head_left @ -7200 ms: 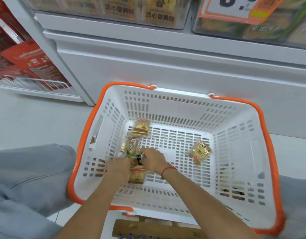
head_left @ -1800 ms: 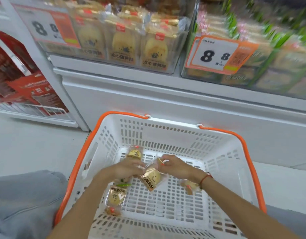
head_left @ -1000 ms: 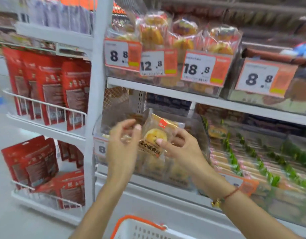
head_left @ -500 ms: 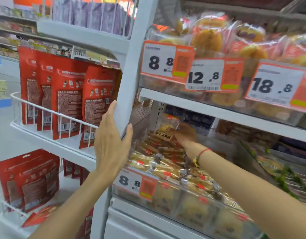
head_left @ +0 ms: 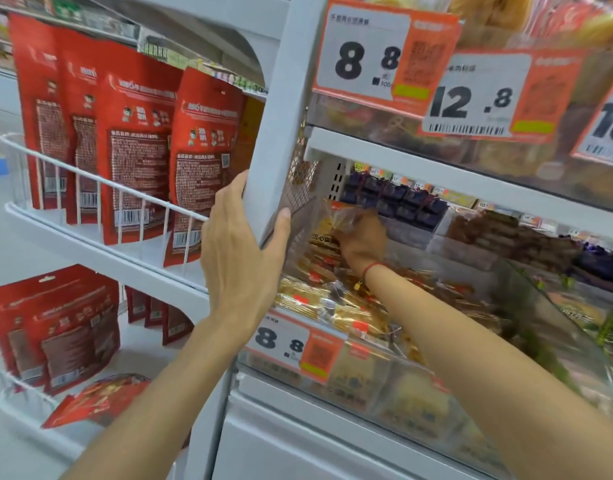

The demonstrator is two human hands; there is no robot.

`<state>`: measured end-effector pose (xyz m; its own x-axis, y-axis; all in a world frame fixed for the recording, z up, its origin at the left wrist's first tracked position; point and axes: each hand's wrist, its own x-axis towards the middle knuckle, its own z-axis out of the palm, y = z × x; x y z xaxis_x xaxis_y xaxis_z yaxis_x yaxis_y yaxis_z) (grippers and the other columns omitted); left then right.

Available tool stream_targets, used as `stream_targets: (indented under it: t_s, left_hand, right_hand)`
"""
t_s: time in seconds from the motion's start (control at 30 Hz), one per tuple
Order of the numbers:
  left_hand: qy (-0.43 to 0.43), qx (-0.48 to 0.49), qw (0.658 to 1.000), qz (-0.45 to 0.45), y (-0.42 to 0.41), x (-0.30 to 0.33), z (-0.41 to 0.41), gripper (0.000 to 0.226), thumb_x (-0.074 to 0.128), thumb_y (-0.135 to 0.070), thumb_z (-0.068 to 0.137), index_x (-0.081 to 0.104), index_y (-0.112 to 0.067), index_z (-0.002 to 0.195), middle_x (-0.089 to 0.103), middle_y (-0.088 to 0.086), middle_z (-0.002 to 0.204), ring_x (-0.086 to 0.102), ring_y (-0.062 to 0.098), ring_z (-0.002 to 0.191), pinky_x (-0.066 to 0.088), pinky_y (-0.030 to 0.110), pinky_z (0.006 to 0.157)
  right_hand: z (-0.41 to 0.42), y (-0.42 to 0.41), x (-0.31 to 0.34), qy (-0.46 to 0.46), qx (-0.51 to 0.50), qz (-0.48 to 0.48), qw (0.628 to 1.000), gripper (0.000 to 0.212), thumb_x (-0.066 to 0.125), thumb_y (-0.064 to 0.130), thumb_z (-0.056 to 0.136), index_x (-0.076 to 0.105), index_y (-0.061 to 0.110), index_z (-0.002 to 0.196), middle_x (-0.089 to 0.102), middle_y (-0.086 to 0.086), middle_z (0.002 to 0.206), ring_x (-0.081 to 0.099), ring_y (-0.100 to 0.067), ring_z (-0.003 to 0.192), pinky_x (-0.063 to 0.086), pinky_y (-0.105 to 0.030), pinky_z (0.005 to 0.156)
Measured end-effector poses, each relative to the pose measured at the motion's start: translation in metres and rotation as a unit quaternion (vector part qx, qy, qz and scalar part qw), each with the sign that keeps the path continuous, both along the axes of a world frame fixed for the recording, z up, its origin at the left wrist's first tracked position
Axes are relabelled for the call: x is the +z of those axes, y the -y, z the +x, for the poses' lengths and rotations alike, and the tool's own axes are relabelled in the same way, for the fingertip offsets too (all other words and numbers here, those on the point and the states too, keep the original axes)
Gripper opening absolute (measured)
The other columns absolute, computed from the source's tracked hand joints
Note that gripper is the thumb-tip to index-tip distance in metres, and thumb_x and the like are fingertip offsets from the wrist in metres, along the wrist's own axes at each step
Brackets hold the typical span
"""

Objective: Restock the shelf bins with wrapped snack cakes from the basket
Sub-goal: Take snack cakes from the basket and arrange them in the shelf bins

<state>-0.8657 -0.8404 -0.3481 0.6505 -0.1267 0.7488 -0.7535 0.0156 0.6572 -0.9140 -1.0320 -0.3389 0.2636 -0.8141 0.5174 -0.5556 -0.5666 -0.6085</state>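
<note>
Right hand (head_left: 362, 242) clamped on a wrapped snack cake (head_left: 336, 221) at the bin's (head_left: 384, 379) back left corner, left hand (head_left: 241, 258) gripping the shelf post (head_left: 284, 109), tags reading "8.8" (head_left: 367, 58) and "12.8" (head_left: 471, 98) above.

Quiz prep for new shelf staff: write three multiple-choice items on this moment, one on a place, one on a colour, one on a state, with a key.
1. Where is the left hand?
A. In the basket
B. On the white shelf upright
C. On a price tag

2. What colour are the pouches hanging left of the upright?
A. Red
B. Green
C. Blue

3. What is the right hand doing?
A. Hanging idle
B. Pressing flat on the shelf
C. Holding a wrapped snack cake at the back of the clear bin

Key: 1 B, thumb and fingers wrap the upright's edge. 2 A, all the pouches are red. 3 C, its grip closes on the wrapper above the stacked cakes.
</note>
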Motion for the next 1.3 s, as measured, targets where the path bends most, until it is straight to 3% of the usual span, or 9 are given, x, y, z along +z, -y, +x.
stream_targets:
  t_s: [0.1, 0.27, 0.43, 0.67, 0.77, 0.9, 0.97, 1.13, 1.3]
  left_hand:
    - [0.001, 0.001, 1.000, -0.002, 0.000, 0.000, 0.001, 0.055, 0.057, -0.041, 0.092, 0.038, -0.017, 0.138, 0.050, -0.002, 0.127, 0.037, -0.001, 0.101, 0.039, 0.026, 0.088]
    - [0.000, -0.005, 1.000, -0.005, 0.001, 0.000, 0.000, 0.056, 0.058, -0.042, 0.092, 0.038, -0.017, 0.138, 0.050, -0.002, 0.127, 0.037, 0.001, 0.100, 0.038, 0.025, 0.086]
    - [0.001, -0.007, 1.000, 0.000, 0.000, 0.000, 0.000, 0.059, 0.059, -0.043, 0.090, 0.037, -0.017, 0.139, 0.050, -0.002, 0.129, 0.042, 0.005, 0.104, 0.042, 0.029, 0.089]
    - [0.014, 0.000, 1.000, -0.006, -0.002, 0.001, -0.001, 0.063, 0.063, -0.040, 0.089, 0.035, -0.015, 0.140, 0.045, 0.000, 0.134, 0.046, 0.013, 0.116, 0.044, 0.038, 0.098]
    - [0.038, 0.052, 0.998, -0.014, -0.007, 0.001, -0.004, 0.065, 0.065, -0.038, 0.088, 0.035, -0.012, 0.140, 0.043, 0.006, 0.136, 0.046, 0.021, 0.123, 0.036, 0.037, 0.104]
    - [0.077, 0.060, 0.995, -0.004, -0.021, 0.004, -0.033, 0.051, 0.067, -0.033, 0.087, 0.045, -0.012, 0.128, 0.051, 0.005, 0.122, 0.051, 0.021, 0.108, 0.037, 0.033, 0.095]
    - [0.094, 0.029, 0.995, -0.002, -0.029, 0.006, -0.057, 0.039, 0.067, -0.030, 0.087, 0.052, -0.014, 0.119, 0.055, -0.001, 0.109, 0.050, 0.014, 0.097, 0.037, 0.025, 0.086]
    - [0.042, -0.084, 0.990, 0.106, -0.061, -0.007, -0.128, 0.011, 0.061, -0.035, 0.091, 0.062, -0.027, 0.099, 0.060, -0.017, 0.093, 0.052, 0.007, 0.081, 0.045, 0.026, 0.070]
    - [-0.061, -0.170, 0.931, 0.316, -0.095, -0.042, -0.177, 0.012, 0.057, -0.036, 0.092, 0.059, -0.033, 0.104, 0.058, -0.019, 0.102, 0.054, 0.003, 0.095, 0.042, 0.026, 0.073]
  right_hand:
    - [0.001, -0.005, -0.002, -0.017, 0.029, -0.045, 0.998, 0.068, 0.068, 0.009, 0.084, 0.031, 0.013, 0.141, 0.056, -0.013, 0.125, 0.060, -0.033, 0.106, 0.050, -0.038, 0.080]
    - [0.000, 0.001, 0.006, -0.138, 0.055, -0.106, 0.983, 0.058, 0.062, -0.001, 0.085, 0.045, 0.020, 0.136, 0.047, -0.015, 0.135, 0.055, -0.033, 0.115, 0.049, -0.034, 0.083]
    - [0.004, 0.000, 0.008, -0.125, 0.069, -0.078, 0.987, 0.055, 0.058, -0.009, 0.081, 0.045, 0.018, 0.128, 0.050, -0.014, 0.127, 0.056, -0.032, 0.109, 0.044, -0.031, 0.075]
    - [-0.024, -0.016, 0.023, -0.124, 0.176, 0.043, 0.976, 0.075, 0.067, -0.001, 0.081, 0.032, 0.021, 0.144, 0.043, -0.006, 0.143, 0.044, -0.028, 0.129, 0.049, -0.036, 0.094]
    - [-0.054, -0.041, 0.033, -0.163, 0.195, 0.057, 0.966, 0.064, 0.063, 0.006, 0.089, 0.034, 0.020, 0.144, 0.048, -0.004, 0.137, 0.055, -0.024, 0.114, 0.046, -0.018, 0.074]
    - [-0.112, -0.075, 0.042, -0.164, 0.222, 0.081, 0.958, 0.040, 0.065, 0.021, 0.090, 0.054, 0.017, 0.128, 0.059, -0.005, 0.126, 0.057, -0.023, 0.114, 0.049, -0.034, 0.094]
    - [-0.139, -0.089, 0.042, -0.147, 0.235, 0.062, 0.959, 0.029, 0.067, 0.024, 0.088, 0.062, 0.020, 0.117, 0.064, 0.003, 0.113, 0.058, -0.014, 0.105, 0.047, -0.027, 0.088]
    - [-0.212, -0.129, 0.029, -0.136, 0.235, 0.001, 0.962, 0.011, 0.068, 0.020, 0.084, 0.060, 0.028, 0.086, 0.055, 0.014, 0.071, 0.050, -0.001, 0.065, 0.038, -0.024, 0.061]
    - [-0.274, -0.170, -0.017, -0.261, 0.250, -0.067, 0.930, 0.011, 0.064, 0.026, 0.086, 0.062, 0.029, 0.096, 0.050, 0.018, 0.073, 0.049, -0.007, 0.076, 0.044, -0.032, 0.067]
